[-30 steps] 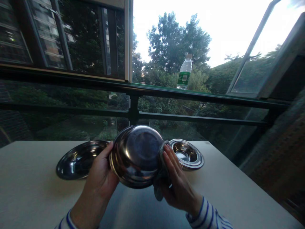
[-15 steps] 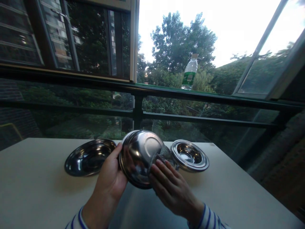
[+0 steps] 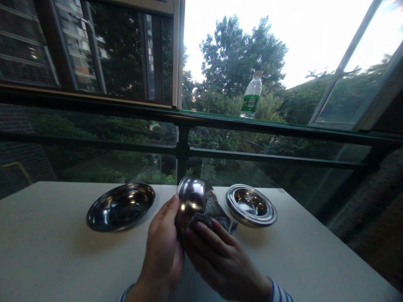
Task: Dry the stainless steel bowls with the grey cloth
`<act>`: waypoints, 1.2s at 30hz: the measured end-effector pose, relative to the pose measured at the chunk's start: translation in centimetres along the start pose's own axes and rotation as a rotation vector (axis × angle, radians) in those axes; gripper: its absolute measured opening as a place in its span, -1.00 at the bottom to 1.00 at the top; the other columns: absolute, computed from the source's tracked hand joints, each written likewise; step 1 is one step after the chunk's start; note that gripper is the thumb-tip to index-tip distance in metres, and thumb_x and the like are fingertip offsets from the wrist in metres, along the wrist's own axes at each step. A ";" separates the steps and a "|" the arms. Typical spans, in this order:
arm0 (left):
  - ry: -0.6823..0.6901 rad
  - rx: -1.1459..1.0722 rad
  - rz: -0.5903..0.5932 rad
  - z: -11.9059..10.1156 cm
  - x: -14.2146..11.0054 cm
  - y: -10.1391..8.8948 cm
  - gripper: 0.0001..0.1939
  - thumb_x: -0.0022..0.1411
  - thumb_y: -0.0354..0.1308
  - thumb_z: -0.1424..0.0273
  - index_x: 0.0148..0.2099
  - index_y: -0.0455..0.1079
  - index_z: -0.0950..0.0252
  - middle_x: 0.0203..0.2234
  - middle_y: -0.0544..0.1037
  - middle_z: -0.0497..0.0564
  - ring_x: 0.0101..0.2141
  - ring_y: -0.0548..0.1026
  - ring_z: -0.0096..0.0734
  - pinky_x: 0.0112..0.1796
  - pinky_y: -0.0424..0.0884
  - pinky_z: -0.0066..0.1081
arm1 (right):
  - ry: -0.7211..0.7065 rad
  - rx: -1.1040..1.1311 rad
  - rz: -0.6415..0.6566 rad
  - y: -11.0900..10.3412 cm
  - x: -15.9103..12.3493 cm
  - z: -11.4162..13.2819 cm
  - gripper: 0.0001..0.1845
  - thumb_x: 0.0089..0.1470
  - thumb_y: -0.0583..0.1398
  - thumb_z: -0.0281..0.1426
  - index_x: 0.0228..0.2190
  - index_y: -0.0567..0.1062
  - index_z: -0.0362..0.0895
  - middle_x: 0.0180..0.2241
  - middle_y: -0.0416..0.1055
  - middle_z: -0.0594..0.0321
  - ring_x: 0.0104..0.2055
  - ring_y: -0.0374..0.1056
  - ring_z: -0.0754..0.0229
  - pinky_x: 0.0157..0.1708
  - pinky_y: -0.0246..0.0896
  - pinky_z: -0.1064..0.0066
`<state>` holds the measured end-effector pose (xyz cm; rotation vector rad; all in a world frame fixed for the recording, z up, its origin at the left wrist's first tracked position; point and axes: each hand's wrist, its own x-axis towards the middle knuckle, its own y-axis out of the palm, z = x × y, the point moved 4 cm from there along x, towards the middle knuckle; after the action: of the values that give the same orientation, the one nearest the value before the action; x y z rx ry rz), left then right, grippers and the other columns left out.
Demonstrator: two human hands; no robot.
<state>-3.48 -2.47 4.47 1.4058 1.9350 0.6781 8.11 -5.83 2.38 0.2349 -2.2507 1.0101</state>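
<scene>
A shiny steel bowl (image 3: 192, 193) is held up above the table, tilted so its outer side and base face right. My left hand (image 3: 165, 243) grips it by the rim on the left, thumb on top. Against the bowl's outside, my right hand (image 3: 220, 256) presses a dark grey patterned cloth (image 3: 211, 212), its fingers laid over the fabric. The cloth covers part of the base, and the bowl's lower edge is hidden behind the hands.
On the white table (image 3: 56, 260), a larger steel bowl (image 3: 121, 207) lies to the left and stacked steel bowls (image 3: 252, 205) sit to the right. Beyond the far edge runs a dark railing (image 3: 217, 121), with a green-labelled plastic bottle (image 3: 251, 98) standing on it.
The held bowl has turned so its base faces more to the right and shows less. My left hand has come right, nearer my right hand. The cloth stays against the bowl.
</scene>
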 end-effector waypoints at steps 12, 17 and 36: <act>-0.020 0.152 0.122 1.7 -0.6 -0.1 -0.87 0.06 0.18 0.38 -0.34 0.43 0.35 -0.55 0.55 -0.03 -0.52 0.50 -0.46 -0.50 0.38 -0.54 | 0.349 0.313 -0.143 -3.2 -0.5 -3.8 -0.54 0.14 0.00 -0.56 0.09 0.15 -0.24 -0.05 0.34 0.00 0.06 0.22 0.10 0.01 0.22 0.19; -0.072 0.158 0.080 0.8 -0.6 0.2 -0.92 0.09 0.13 0.48 -0.35 0.44 0.37 -0.56 0.56 0.01 -0.54 0.51 -0.42 -0.53 0.41 -0.50 | 0.839 0.410 -0.256 -4.2 -1.8 -6.4 -0.69 0.18 0.00 -0.45 -0.03 0.28 -0.09 -0.16 0.41 0.13 -0.14 0.37 0.20 -0.23 0.33 0.41; -0.138 0.198 0.015 -1.4 0.1 -3.9 -0.83 0.19 0.04 0.48 -0.33 0.44 0.44 -0.52 0.60 0.13 -0.52 0.57 -0.27 -0.44 0.52 -0.32 | 0.663 0.335 -0.126 -4.2 -0.5 -6.7 -0.67 0.06 0.09 -0.54 -0.09 0.33 -0.14 -0.18 0.42 0.11 -0.15 0.36 0.14 -0.16 0.32 0.29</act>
<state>-6.98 -3.57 2.61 1.5444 1.9254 0.3931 13.47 -3.97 7.89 0.1505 -1.4538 1.1825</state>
